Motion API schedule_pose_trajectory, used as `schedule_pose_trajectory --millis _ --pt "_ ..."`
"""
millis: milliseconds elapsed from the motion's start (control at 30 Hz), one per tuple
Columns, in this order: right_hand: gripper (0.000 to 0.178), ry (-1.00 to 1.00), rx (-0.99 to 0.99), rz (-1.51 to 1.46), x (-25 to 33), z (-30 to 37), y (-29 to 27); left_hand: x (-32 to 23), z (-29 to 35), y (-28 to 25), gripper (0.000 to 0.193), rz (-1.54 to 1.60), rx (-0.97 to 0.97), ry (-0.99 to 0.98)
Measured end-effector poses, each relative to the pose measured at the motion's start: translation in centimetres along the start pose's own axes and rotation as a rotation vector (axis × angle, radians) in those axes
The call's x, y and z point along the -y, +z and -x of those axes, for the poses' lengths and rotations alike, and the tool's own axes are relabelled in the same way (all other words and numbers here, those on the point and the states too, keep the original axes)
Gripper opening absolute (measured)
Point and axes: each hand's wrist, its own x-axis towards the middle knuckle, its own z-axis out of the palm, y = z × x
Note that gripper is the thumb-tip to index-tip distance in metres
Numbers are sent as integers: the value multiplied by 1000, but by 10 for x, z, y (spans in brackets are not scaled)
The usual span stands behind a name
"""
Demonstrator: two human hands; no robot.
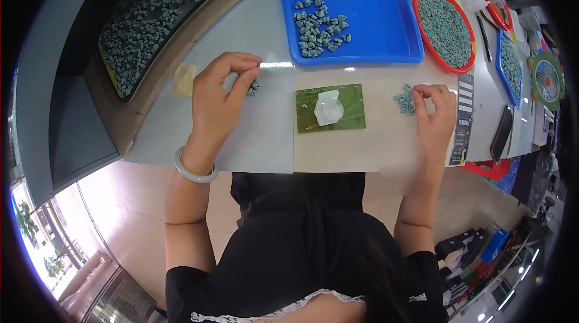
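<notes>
My left hand [218, 95] is raised over the left part of the table, thumb and forefinger pinched together; anything between the tips is too small to make out. Partly hidden behind it lies a little heap of grey-green pieces [254, 87]. To the right, my right hand [436, 112] has its fingertips drawn together beside a loose pile of small teal pieces [404, 101]. What they grip, if anything, does not show. Between the hands, a green mat [353, 113] bears a round clear dish [329, 109] on white paper, with tiny green bits at the mat's left side.
A blue tray [386, 28] at the back holds chunky grey-green pieces. Right of it stands a red round tray [420, 28] full of small teal pieces. A dark tray [175, 18] of pieces fills the far left. A small fan [546, 81] and a dark case [501, 133] are at right.
</notes>
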Motion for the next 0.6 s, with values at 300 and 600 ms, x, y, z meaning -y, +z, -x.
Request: schedule_pose_trajectory --millis 300,600 --pt "4 -72 253 62 -4 -26 8 -7 43 4 7 852 177 -318" --pt "13 -76 420 -876 69 24 12 -25 75 27 12 1006 382 -406"
